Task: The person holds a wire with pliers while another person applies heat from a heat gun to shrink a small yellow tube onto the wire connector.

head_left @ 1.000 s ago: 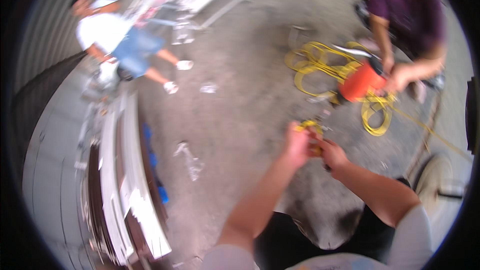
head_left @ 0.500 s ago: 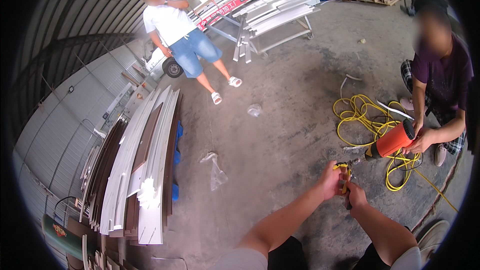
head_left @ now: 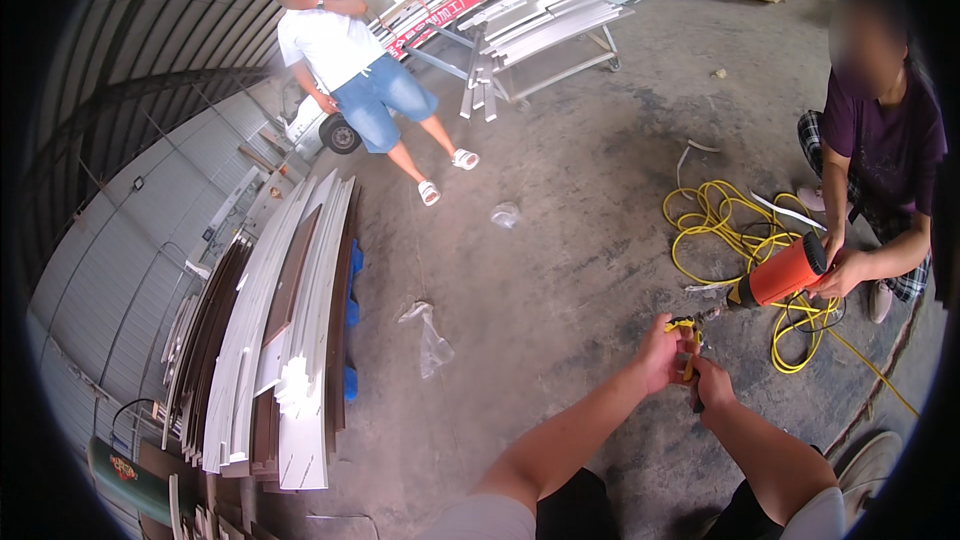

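Note:
Both my hands are closed on a yellow-and-black hand tool (head_left: 690, 370) that looks like pliers; its exact kind is partly hidden by fingers. My left hand (head_left: 662, 355) grips its upper part, and my right hand (head_left: 711, 388) wraps the lower, dark-ended handle. Just beyond, a co-worker's hands (head_left: 842, 274) support an orange power tool (head_left: 787, 273) with a black end cap. Its narrow metal front end (head_left: 712, 312) points at my left hand and meets or nearly meets the hand tool; I cannot tell which.
A yellow cable (head_left: 708, 230) lies coiled under the power tool, beside the crouching co-worker (head_left: 885, 140). Another person (head_left: 345, 50) stands at the far left. Long white and brown panels (head_left: 300, 340) are stacked at left. A trolley (head_left: 560, 80) carries white strips; plastic scraps (head_left: 430, 345) litter the floor.
The whole view has shifted slightly. My hands keep their grip on the hand tool, and the co-worker still holds the orange power tool in nearly the same place.

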Available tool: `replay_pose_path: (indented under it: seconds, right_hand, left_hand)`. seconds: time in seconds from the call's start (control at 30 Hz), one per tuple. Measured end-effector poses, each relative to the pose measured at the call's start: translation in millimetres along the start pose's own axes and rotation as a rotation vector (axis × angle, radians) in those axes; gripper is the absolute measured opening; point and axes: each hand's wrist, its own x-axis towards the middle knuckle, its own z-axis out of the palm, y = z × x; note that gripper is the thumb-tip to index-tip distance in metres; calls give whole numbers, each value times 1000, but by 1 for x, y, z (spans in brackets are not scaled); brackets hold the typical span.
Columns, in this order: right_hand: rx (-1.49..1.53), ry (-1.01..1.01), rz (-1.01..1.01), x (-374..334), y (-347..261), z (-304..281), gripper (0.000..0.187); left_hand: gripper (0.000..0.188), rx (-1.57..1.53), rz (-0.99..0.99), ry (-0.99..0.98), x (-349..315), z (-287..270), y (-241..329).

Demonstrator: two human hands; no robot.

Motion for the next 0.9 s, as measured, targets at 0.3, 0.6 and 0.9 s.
replay_pose_path:
  seconds: [0.3,0.6,0.9]
  right_hand:
    - [-1,-3,-7,4,4,-2,21]
    - [15,16,9,4,3,-2,19]
    - [23,31,18,2,-2,0,20]
  left_hand:
    - [63,13,7,-24,0,-2,-1]
    - [62,39,4,-3,-4,5,2]
    - [60,43,6,0,-2,7,3]
